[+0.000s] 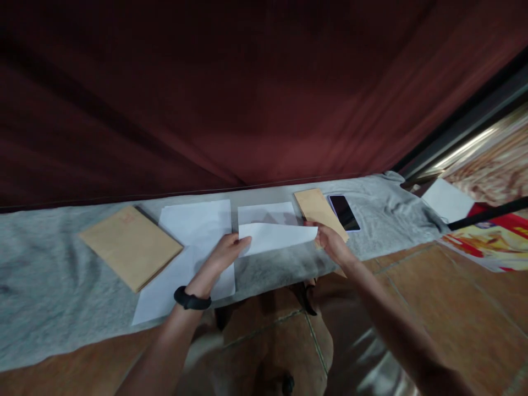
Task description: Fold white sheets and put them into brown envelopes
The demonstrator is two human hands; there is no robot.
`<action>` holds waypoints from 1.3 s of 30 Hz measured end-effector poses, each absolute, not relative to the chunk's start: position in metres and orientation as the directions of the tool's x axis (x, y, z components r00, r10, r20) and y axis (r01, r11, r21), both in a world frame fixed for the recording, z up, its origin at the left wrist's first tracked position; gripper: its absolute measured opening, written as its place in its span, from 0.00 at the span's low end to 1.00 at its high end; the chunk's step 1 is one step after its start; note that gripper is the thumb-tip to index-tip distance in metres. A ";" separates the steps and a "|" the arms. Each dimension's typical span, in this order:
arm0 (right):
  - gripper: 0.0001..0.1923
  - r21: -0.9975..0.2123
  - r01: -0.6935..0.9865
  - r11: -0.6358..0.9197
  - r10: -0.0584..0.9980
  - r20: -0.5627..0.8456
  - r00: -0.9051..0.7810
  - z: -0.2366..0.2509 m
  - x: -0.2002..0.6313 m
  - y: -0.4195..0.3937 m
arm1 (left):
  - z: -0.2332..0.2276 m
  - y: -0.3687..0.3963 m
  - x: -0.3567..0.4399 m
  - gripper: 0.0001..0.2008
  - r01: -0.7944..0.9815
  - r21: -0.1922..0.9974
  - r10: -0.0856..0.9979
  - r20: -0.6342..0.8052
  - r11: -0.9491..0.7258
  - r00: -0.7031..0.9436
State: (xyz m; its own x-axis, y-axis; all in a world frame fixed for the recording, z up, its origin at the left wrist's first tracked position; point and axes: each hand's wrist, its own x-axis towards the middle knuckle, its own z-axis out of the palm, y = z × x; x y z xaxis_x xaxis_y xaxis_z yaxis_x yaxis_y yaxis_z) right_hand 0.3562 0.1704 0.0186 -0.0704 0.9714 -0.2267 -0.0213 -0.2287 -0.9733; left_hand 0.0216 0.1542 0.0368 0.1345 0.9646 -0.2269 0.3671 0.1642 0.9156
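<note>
A sheet of white paper [274,237] is stretched between my two hands, its lower part lifted and its upper part [268,213] lying back toward the curtain. My left hand [228,250] pinches its left edge, thumb on top. At the right edge my right hand [330,242] grips the paper, some of its fingers hidden behind it. Under and beside my left hand lie more white sheets [198,225]. A brown envelope [319,206] rests just beyond my right hand, partly covered by it.
A stack of brown envelopes [130,245] lies at the left on the grey cloth [45,286]. Near the right envelope is a phone [345,213]. A dark red curtain [264,99] hangs behind. On the right, a red and yellow printed package [490,239] sits by a dark bar [489,214].
</note>
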 end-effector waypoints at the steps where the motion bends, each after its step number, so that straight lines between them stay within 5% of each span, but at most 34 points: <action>1: 0.28 -0.974 -0.030 -0.224 0.971 -0.220 -0.097 0.021 0.357 0.163 | 0.036 0.156 0.025 0.21 0.392 0.905 0.972 -0.216 0.165 0.091; 6: 0.33 -0.977 0.212 -0.002 0.987 -0.036 -0.159 0.029 0.345 0.159 | 0.036 0.162 0.038 0.18 0.565 0.810 0.988 -0.129 0.157 -0.088; 9: 0.42 -0.985 0.172 0.001 0.988 -0.025 -0.150 0.029 0.342 0.169 | 0.039 0.162 0.041 0.17 0.590 0.788 0.982 -0.097 0.175 -0.161; 13: 0.33 -0.973 0.218 -0.081 0.950 -0.141 -0.278 0.034 0.352 0.170 | 0.043 0.155 0.039 0.20 0.330 0.929 0.974 -0.209 0.169 0.089; 16: 0.30 -0.939 0.334 -0.079 0.764 -0.272 -0.585 0.046 0.357 0.163 | 0.045 0.145 0.031 0.21 0.232 0.949 0.905 -0.282 0.214 0.317; 19: 0.33 -0.919 0.374 0.121 0.567 -0.245 -0.786 0.054 0.357 0.155 | 0.045 0.136 0.019 0.19 0.269 0.935 0.830 -0.333 0.230 0.447; 24: 0.27 -0.803 0.453 0.388 0.571 -0.177 -0.801 0.047 0.356 0.148 | 0.043 0.130 0.005 0.17 0.287 0.928 0.803 -0.355 0.240 0.478; 29: 0.20 -0.869 0.450 0.207 0.715 -0.180 -0.676 0.032 0.362 0.149 | 0.043 0.132 0.004 0.16 0.248 0.944 0.789 -0.319 0.216 0.525; 35: 0.23 -0.943 0.328 -0.053 0.910 -0.181 -0.374 0.020 0.353 0.160 | 0.038 0.139 0.011 0.16 0.337 0.934 0.939 -0.217 0.120 0.266; 37: 0.25 -0.965 0.260 -0.026 0.855 -0.156 -0.495 0.030 0.352 0.167 | 0.041 0.140 0.010 0.17 0.341 0.934 0.921 -0.224 0.109 0.319; 39: 0.29 -0.970 0.241 0.042 0.673 -0.151 -0.724 0.042 0.352 0.173 | 0.046 0.140 0.006 0.16 0.321 0.941 0.843 -0.256 0.106 0.473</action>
